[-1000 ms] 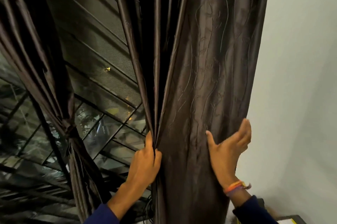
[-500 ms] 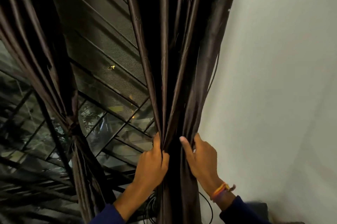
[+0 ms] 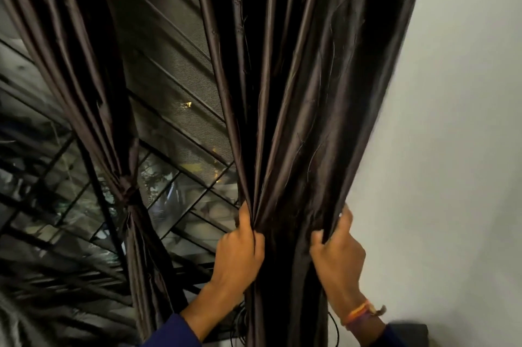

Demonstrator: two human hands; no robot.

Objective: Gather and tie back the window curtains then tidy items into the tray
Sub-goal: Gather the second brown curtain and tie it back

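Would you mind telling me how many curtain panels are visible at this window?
2: a dark brown satin curtain already tied at left, and another gripped by both hands beside the wall.

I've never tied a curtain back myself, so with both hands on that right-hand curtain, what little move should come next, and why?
Probably draw the right hand in toward the left hand, closing the bunch. Each hand grips one edge of the right curtain, and loose folds spread between them. The left curtain already hangs cinched at its tie.

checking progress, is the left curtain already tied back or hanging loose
Tied back: the left curtain is cinched at a knot, its folds narrowing there and flaring below.
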